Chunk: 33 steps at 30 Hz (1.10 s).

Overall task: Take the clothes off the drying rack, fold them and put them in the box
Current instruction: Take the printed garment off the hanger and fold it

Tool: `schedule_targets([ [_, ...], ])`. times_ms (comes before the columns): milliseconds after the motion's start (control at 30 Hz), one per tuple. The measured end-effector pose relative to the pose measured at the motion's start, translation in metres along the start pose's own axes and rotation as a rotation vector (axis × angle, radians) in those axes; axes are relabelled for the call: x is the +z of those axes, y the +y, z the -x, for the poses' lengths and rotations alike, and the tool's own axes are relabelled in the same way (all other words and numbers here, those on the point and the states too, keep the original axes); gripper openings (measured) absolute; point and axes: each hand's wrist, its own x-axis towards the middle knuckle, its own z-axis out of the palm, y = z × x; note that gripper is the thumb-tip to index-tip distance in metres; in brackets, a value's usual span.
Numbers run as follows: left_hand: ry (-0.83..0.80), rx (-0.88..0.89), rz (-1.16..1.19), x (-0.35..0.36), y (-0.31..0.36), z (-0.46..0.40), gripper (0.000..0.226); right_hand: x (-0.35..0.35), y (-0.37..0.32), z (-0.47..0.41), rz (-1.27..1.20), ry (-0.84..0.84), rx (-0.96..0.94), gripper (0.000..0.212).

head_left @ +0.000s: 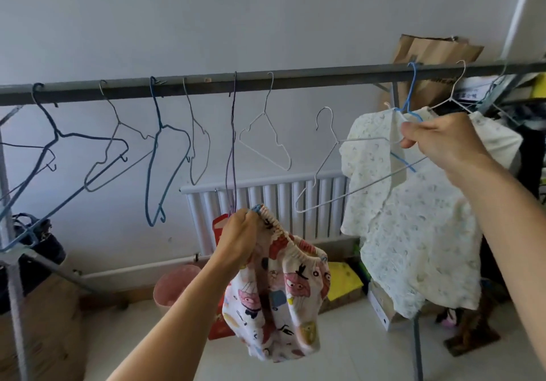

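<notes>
Below the rack bar (295, 81), patterned shorts (280, 289) are gripped at the elastic waistband by the left hand (239, 239), its grip closed round the cloth. Further right, a white wire hanger (334, 171) is pinched by the right hand (440, 140) against a pale floral shirt (413, 233), which is hung on a blue hanger (409, 109) from the bar. Empty hangers (165, 150) are hung along the bar's left part.

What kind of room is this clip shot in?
Probably a spare or utility room in a home used for drying laundry: a drying rack hung with wire hangers, a wall radiator, and cardboard stacked in the corner.
</notes>
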Motion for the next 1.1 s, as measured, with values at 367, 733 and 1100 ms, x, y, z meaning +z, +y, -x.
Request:
schedule_targets([
  [367, -0.122, 0.022, -0.139, 0.0, 0.012, 0.0, 0.02, 0.072, -0.037, -0.026, 0.08, 0.193, -0.209, 0.046],
  [733, -0.081, 0.194, 0.006, -0.017, 0.025, 0.014, 0.011, 0.099, -0.039, -0.009, 0.285, 0.031, -0.191, 0.034],
  [1100, -0.306, 0.234, 0.026, -0.073, 0.007, 0.038, 0.01, 0.139, 0.027, 0.082, 0.149, 0.07, -0.183, 0.068],
])
